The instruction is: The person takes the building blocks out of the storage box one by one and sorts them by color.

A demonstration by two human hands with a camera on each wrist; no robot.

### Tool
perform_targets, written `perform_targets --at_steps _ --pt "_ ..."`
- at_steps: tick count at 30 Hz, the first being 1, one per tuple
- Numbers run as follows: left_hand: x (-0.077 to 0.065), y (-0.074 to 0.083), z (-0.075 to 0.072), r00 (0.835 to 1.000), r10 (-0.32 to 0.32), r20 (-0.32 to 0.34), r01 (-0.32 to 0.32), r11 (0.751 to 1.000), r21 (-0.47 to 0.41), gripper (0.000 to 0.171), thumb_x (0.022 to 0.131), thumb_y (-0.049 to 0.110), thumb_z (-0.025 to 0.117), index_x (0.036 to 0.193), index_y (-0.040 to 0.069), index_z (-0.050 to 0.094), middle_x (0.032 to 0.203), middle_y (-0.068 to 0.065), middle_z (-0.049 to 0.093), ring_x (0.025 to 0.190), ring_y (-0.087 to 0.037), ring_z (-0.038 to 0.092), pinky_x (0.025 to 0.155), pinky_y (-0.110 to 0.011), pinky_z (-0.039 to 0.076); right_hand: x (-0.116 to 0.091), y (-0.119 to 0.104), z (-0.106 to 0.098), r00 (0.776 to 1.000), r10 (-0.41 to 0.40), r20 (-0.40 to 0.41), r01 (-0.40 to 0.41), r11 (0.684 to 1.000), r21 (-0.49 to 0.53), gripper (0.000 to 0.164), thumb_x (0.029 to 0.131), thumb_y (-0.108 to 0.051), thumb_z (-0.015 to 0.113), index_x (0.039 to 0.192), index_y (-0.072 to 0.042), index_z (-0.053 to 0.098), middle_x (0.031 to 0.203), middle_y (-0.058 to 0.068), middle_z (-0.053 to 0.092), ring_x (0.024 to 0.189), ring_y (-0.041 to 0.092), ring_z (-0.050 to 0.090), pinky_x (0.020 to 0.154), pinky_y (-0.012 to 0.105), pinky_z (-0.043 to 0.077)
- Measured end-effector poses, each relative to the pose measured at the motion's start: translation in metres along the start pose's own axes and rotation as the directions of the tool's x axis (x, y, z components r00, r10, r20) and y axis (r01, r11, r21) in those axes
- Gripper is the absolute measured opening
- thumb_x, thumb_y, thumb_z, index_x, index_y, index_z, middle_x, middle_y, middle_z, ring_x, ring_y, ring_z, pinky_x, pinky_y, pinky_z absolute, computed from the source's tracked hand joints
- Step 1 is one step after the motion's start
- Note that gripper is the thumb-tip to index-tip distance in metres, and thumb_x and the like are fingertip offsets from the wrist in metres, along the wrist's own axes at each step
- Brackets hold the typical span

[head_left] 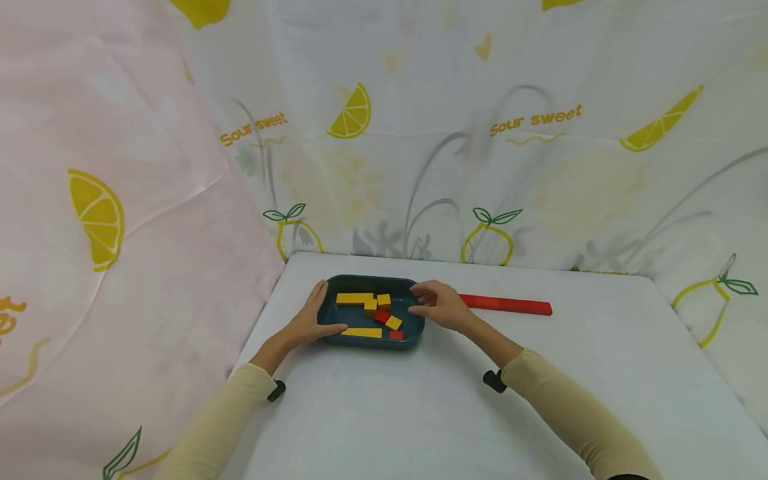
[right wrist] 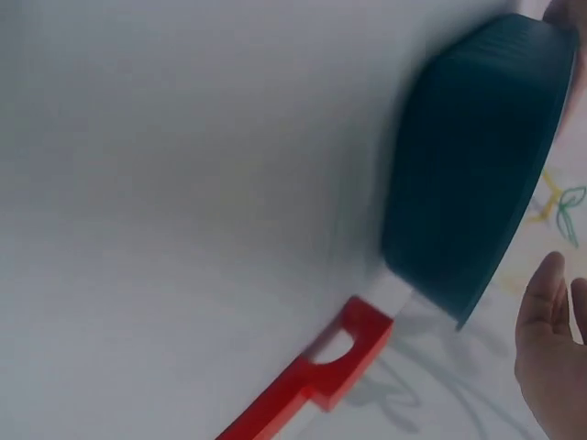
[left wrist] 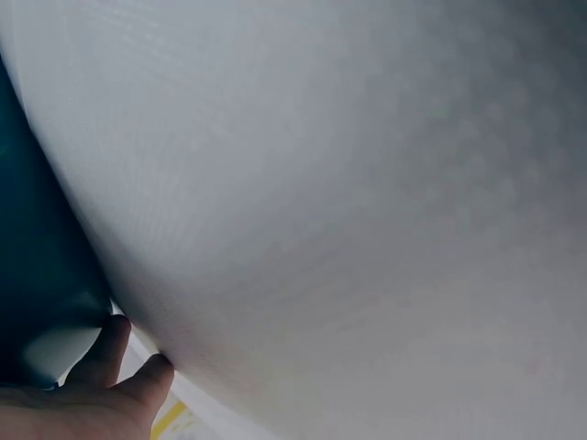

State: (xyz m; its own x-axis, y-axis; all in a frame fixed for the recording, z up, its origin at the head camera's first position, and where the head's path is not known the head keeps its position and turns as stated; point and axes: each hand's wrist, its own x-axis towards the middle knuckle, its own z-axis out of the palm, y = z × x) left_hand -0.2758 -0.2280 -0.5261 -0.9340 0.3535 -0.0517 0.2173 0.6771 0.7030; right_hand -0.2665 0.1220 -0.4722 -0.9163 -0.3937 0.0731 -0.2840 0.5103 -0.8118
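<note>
Steadying a dark teal, rounded rectangular tray [head_left: 360, 343]

Lying between left hand [head_left: 307, 321] and right hand [head_left: 445, 307], loaded with yellow and red rectangular blocks [head_left: 382, 317]. Probably settling the tray's position at this step; needing a firm right-hand hold before any lift. Touching the left end with left fingers and thumb spread wide. Poised at the right end with right thumb and fingers apart, gripping nothing visible. Sitting farther right on the white-covered table [head_left: 384, 413]: a long red bar [head_left: 519, 306].

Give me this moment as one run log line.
left hand: touching tray | right hand: at tray's right end | in tray: yellow blocks, red blocks | on table: red strip
</note>
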Motion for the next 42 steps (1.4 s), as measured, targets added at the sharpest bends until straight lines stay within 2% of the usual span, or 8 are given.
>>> perform_targets --at_steps 4,9,15,19,22,30,35,42 --pt "0.001 -0.001 0.001 1.0 0.001 -0.007 -0.001 1.0 0.007 0.122 0.079 0.055 0.077 0.159 0.009 -0.002 0.167 -0.011 -0.01 0.154 -0.035 0.0 0.121 -0.06 0.014 0.012 -0.012 0.024 0.997 -0.03 0.073 0.03 1.0 -0.001 0.048 0.088 -0.021 0.077 0.129 -0.002 0.062 0.129 0.016 0.063 0.112 0.028 0.063 0.094 0.038 0.056" --pt "0.002 -0.001 0.0 1.0 -0.001 -0.008 0.001 1.0 0.014 0.12 0.08 0.055 0.076 0.16 0.009 -0.002 0.167 -0.011 -0.01 0.154 -0.035 0.0 0.121 -0.06 0.014 0.026 -0.017 0.05 0.992 -0.043 0.117 0.049 0.997 -0.057 0.047 0.085 -0.022 0.079 0.125 -0.001 0.065 0.122 0.013 0.067 0.107 0.026 0.063 0.092 0.035 0.056" --pt "0.001 -0.001 0.0 1.0 -0.012 0.0 0.012 1.0 0.019 0.12 0.08 0.056 0.075 0.16 0.01 -0.002 0.167 -0.01 -0.01 0.154 -0.034 -0.001 0.121 -0.06 0.013 0.042 -0.012 0.067 0.99 0.012 0.142 0.011 0.987 -0.158 0.044 0.083 -0.023 0.081 0.122 -0.007 0.068 0.124 0.009 0.067 0.114 0.026 0.059 0.103 0.043 0.049" --pt "0.001 -0.003 0.001 1.0 -0.018 -0.001 0.018 1.0 0.025 0.122 0.079 0.059 0.075 0.16 0.011 -0.003 0.167 -0.009 -0.011 0.154 -0.034 0.0 0.121 -0.059 0.014 0.049 -0.009 0.074 0.988 0.055 0.142 -0.032 0.987 -0.157 0.048 0.082 -0.027 0.082 0.124 -0.007 0.068 0.126 0.008 0.067 0.114 0.025 0.06 0.104 0.042 0.049" --pt "0.001 -0.004 0.001 1.0 -0.016 -0.005 0.016 1.0 0.024 0.122 0.079 0.059 0.075 0.16 0.012 -0.003 0.167 -0.008 -0.011 0.154 -0.032 0.0 0.121 -0.059 0.015 0.053 -0.007 0.077 0.987 0.084 0.134 -0.064 0.987 -0.144 0.049 0.082 -0.029 0.082 0.124 -0.008 0.068 0.121 0.007 0.069 0.106 0.021 0.062 0.098 0.038 0.052" --pt "0.001 -0.003 0.002 1.0 0.002 -0.005 -0.002 1.0 0.022 0.12 0.08 0.055 0.076 0.16 0.009 -0.002 0.167 -0.013 -0.01 0.154 -0.036 0.001 0.12 -0.061 0.015 0.055 -0.006 0.081 0.987 0.157 0.036 -0.152 0.982 -0.108 0.034 0.078 -0.024 0.085 0.104 -0.007 0.07 0.103 0.007 0.07 0.093 0.02 0.063 0.088 0.036 0.055" --pt "0.001 0.001 0.002 1.0 0.0 -0.003 0.001 1.0 0.023 0.12 0.081 0.055 0.075 0.16 0.009 -0.002 0.167 -0.012 -0.01 0.154 -0.036 0.0 0.121 -0.06 0.015 0.053 -0.006 0.082 0.982 0.188 0.033 -0.183 0.975 -0.122 0.044 0.077 -0.023 0.086 0.114 -0.007 0.069 0.112 0.008 0.069 0.1 0.022 0.063 0.094 0.038 0.054" --pt "0.0 -0.002 0.004 1.0 -0.021 -0.018 0.022 0.999 0.037 0.118 0.081 0.051 0.076 0.16 0.009 -0.002 0.167 -0.012 -0.01 0.154 -0.036 0.001 0.12 -0.061 0.014 0.051 -0.005 0.084 0.982 0.176 0.062 -0.163 0.972 -0.167 0.045 0.078 -0.02 0.086 0.118 -0.006 0.069 0.119 0.01 0.068 0.104 0.023 0.06 0.099 0.041 0.052"
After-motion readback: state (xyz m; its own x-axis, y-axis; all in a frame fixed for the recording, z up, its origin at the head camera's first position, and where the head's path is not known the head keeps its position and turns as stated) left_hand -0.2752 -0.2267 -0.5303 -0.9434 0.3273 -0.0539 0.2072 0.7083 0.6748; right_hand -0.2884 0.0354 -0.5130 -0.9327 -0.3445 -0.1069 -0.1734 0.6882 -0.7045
